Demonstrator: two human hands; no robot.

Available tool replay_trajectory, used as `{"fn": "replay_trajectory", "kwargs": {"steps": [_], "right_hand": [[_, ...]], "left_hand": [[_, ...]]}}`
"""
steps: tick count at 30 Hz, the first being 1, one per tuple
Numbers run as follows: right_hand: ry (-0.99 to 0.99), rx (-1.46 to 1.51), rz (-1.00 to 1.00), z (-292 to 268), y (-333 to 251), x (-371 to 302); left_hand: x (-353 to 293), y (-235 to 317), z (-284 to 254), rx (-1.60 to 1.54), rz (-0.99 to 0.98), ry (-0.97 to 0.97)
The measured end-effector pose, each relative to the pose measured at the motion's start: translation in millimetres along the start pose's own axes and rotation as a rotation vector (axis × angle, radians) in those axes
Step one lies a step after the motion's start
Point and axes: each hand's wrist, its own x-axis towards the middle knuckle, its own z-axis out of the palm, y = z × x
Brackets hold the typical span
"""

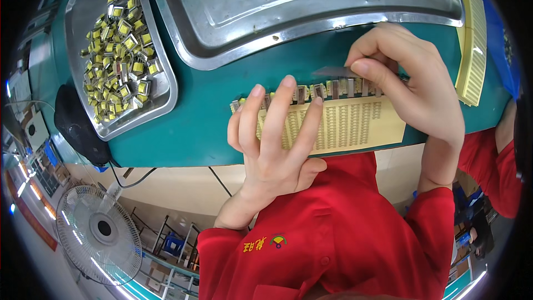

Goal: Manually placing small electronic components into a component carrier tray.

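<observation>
A row of small transformers [335,89], with yellow windings and metal cores, stands along the far edge of a yellow sheet of printed labels [355,128]. My left hand [272,144] is open over the sheet's left part, its fingers spread and their tips at the row. Above the right part of the row, my right hand [419,80] pinches a thin grey pointed blade [332,71] between thumb and forefinger. The blade's tip points left, just beyond the row. My right hand covers the row's right end, and my left fingers hide some pieces.
A metal tray [162,91] at the left holds a heap of similar transformers. Beyond my hands lies a larger metal tray [244,5] with a few pieces. Yellow label sheets [472,50] are stacked at right, near another person's red sleeve [486,161]. A fan [100,233] stands lower left.
</observation>
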Motion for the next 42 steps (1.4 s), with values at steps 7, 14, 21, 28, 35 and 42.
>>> {"fn": "replay_trajectory", "kwargs": {"steps": [7,14,21,28,35,42], "right_hand": [[-0.014,-0.002,-0.039,3,11,-4],[-0.035,0.026,0.007,8,18,-3],[-0.042,0.03,-0.003,9,20,-3],[-0.034,0.042,-0.001,9,20,-4],[-0.034,0.049,-0.003,9,20,-4],[-0.042,0.044,-0.006,9,19,-3]], "left_hand": [[-2,4,5,-0.059,-0.035,0.057],[0,7,7,-0.074,-0.043,0.037],[0,6,8,-0.045,-0.046,0.039],[-1,4,2,-0.014,-0.005,-0.058],[0,5,5,-0.009,0.01,-0.053],[3,9,7,0.024,-0.047,0.005]]}}
